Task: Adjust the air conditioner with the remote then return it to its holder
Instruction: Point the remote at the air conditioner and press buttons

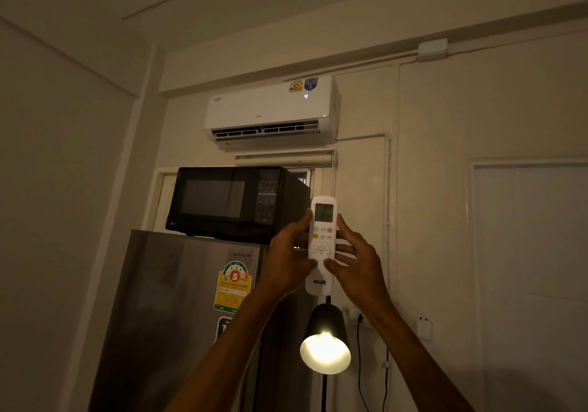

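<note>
A white AUX remote (322,243) stands upright in front of me, its screen at the top and its buttons facing me. My left hand (288,257) grips its left edge, thumb at the lower buttons. My right hand (354,260) holds its right edge, thumb on the remote's lower middle. High on the wall hangs the white air conditioner (270,109), its flap open and a lit digit showing on its front. A small white wall bracket (424,327), possibly the remote's holder, sits low to the right.
A black microwave (229,203) sits on a grey Sharp fridge (178,316) at the left. A lit black lamp (325,341) on a pole stands right under the remote. Cables (359,364) hang down the wall, and a door panel (528,268) is at the right.
</note>
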`<move>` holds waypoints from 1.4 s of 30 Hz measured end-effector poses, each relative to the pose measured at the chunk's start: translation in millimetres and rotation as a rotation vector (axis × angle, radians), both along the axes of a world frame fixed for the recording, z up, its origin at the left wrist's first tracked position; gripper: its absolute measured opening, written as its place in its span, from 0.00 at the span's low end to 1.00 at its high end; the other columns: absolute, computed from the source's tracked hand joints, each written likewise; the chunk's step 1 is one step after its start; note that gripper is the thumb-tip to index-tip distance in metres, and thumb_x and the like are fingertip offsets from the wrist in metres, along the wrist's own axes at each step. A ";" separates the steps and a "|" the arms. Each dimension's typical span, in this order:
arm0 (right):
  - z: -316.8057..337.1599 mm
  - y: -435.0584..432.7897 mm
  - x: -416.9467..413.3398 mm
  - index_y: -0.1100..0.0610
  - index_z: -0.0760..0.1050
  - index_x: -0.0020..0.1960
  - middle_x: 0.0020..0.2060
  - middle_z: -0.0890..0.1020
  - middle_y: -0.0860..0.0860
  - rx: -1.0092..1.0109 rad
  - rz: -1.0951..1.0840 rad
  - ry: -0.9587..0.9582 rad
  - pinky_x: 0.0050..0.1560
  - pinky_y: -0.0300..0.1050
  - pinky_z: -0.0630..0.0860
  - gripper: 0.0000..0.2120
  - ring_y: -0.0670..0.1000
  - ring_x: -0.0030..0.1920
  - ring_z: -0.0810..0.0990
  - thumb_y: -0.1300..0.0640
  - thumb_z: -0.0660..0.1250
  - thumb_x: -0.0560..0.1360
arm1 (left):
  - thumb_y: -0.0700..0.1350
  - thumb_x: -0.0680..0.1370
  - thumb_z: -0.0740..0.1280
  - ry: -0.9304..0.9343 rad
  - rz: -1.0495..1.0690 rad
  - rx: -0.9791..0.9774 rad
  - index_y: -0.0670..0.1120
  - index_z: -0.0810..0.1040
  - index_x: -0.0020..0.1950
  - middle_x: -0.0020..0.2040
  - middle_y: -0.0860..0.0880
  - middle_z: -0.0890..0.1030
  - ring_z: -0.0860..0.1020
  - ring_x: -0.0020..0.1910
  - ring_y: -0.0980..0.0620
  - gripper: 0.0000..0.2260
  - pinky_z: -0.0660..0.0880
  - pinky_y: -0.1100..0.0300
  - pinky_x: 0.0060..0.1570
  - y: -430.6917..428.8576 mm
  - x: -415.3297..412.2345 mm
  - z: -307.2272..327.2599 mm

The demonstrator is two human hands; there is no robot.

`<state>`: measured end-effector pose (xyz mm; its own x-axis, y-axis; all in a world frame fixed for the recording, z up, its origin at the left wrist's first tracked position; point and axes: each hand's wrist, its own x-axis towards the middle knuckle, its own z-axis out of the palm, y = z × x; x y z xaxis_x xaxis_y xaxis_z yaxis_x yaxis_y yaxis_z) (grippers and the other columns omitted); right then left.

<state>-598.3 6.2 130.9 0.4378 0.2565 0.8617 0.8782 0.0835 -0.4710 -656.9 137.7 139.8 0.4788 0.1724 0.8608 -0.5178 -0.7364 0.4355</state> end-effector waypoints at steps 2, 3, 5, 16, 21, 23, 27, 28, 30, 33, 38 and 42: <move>-0.8 -0.6 0.9 0.52 0.61 0.71 0.63 0.74 0.55 -0.007 0.003 0.001 0.51 0.39 0.78 0.34 0.54 0.62 0.75 0.66 0.71 0.69 | 0.35 0.69 0.72 0.007 0.008 0.005 0.51 0.60 0.73 0.65 0.47 0.74 0.76 0.61 0.49 0.37 0.80 0.56 0.52 -0.9 1.0 0.2; -1.1 -0.8 1.2 0.52 0.61 0.71 0.63 0.74 0.55 -0.008 0.002 0.000 0.52 0.41 0.78 0.34 0.54 0.62 0.75 0.66 0.71 0.69 | 0.35 0.68 0.73 0.011 0.007 0.008 0.51 0.61 0.73 0.65 0.47 0.74 0.76 0.61 0.49 0.37 0.80 0.54 0.53 -1.3 1.2 0.6; -1.3 -0.8 1.2 0.51 0.61 0.71 0.63 0.73 0.54 -0.004 0.000 -0.002 0.53 0.42 0.77 0.34 0.54 0.62 0.74 0.66 0.70 0.69 | 0.36 0.68 0.73 0.017 0.003 0.013 0.51 0.61 0.73 0.65 0.47 0.74 0.76 0.61 0.49 0.37 0.80 0.55 0.53 -1.7 1.2 2.1; -1.7 -1.7 -1.5 0.51 0.60 0.71 0.62 0.72 0.56 -0.012 -0.023 -0.035 0.56 0.53 0.79 0.35 0.56 0.63 0.73 0.67 0.70 0.69 | 0.34 0.69 0.72 0.013 -0.008 0.025 0.49 0.61 0.73 0.65 0.46 0.75 0.77 0.61 0.50 0.36 0.77 0.71 0.41 -1.1 -0.8 3.3; -1.8 -0.6 -2.9 0.52 0.60 0.71 0.62 0.72 0.57 -0.015 -0.031 -0.031 0.57 0.57 0.78 0.34 0.57 0.63 0.73 0.67 0.70 0.69 | 0.35 0.69 0.72 0.026 -0.012 0.019 0.50 0.60 0.73 0.65 0.47 0.75 0.77 0.60 0.50 0.37 0.79 0.59 0.50 -0.9 -0.2 2.1; -2.1 -0.4 -2.7 0.53 0.60 0.71 0.62 0.72 0.57 -0.021 -0.035 -0.034 0.57 0.56 0.78 0.34 0.57 0.64 0.73 0.66 0.70 0.69 | 0.35 0.69 0.72 0.026 -0.011 0.014 0.50 0.60 0.73 0.65 0.46 0.75 0.77 0.60 0.49 0.36 0.79 0.56 0.52 -0.8 -0.6 1.7; -2.6 0.0 -1.9 0.53 0.60 0.71 0.62 0.72 0.57 -0.027 -0.039 -0.026 0.58 0.56 0.78 0.34 0.57 0.64 0.73 0.66 0.70 0.69 | 0.35 0.69 0.72 0.034 -0.015 0.009 0.50 0.60 0.73 0.65 0.47 0.75 0.77 0.61 0.49 0.36 0.79 0.56 0.52 0.0 -0.3 0.8; -2.5 -0.1 -1.7 0.53 0.60 0.71 0.62 0.72 0.57 -0.029 -0.040 -0.022 0.58 0.55 0.78 0.34 0.57 0.63 0.73 0.66 0.70 0.69 | 0.35 0.69 0.72 0.037 -0.018 0.010 0.50 0.60 0.73 0.65 0.47 0.75 0.77 0.61 0.49 0.36 0.79 0.55 0.52 0.2 -0.6 0.7; -1.9 -0.7 -1.4 0.53 0.60 0.71 0.62 0.72 0.56 -0.036 -0.039 -0.022 0.57 0.54 0.78 0.34 0.56 0.64 0.73 0.66 0.70 0.70 | 0.34 0.69 0.72 0.043 -0.028 0.011 0.50 0.60 0.73 0.65 0.46 0.74 0.76 0.61 0.49 0.37 0.80 0.55 0.52 0.4 -1.7 1.4; 0.4 -1.0 -1.0 0.53 0.61 0.71 0.61 0.73 0.56 -0.040 -0.036 -0.030 0.57 0.51 0.78 0.34 0.56 0.63 0.73 0.67 0.70 0.69 | 0.33 0.69 0.71 0.033 -0.039 0.037 0.50 0.60 0.73 0.66 0.46 0.74 0.76 0.60 0.52 0.36 0.79 0.68 0.44 0.3 -4.8 4.4; 2.0 -0.8 -0.6 0.53 0.60 0.71 0.61 0.73 0.56 -0.035 -0.033 -0.027 0.56 0.49 0.78 0.34 0.56 0.63 0.74 0.68 0.70 0.69 | 0.34 0.69 0.71 0.013 -0.038 0.066 0.50 0.61 0.72 0.65 0.45 0.75 0.77 0.59 0.52 0.35 0.77 0.74 0.39 -0.4 -8.5 7.9; 1.7 0.0 0.0 0.52 0.61 0.70 0.61 0.73 0.57 -0.029 -0.029 -0.026 0.56 0.51 0.78 0.34 0.57 0.63 0.74 0.67 0.70 0.69 | 0.34 0.69 0.71 0.009 -0.039 0.071 0.50 0.61 0.71 0.64 0.45 0.76 0.76 0.58 0.54 0.35 0.77 0.74 0.39 0.6 -9.0 7.1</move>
<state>-598.4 6.3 132.6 0.4230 0.2690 0.8653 0.8920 0.0442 -0.4499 -665.8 138.2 146.9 0.4918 0.0927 0.8658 -0.5427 -0.7449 0.3880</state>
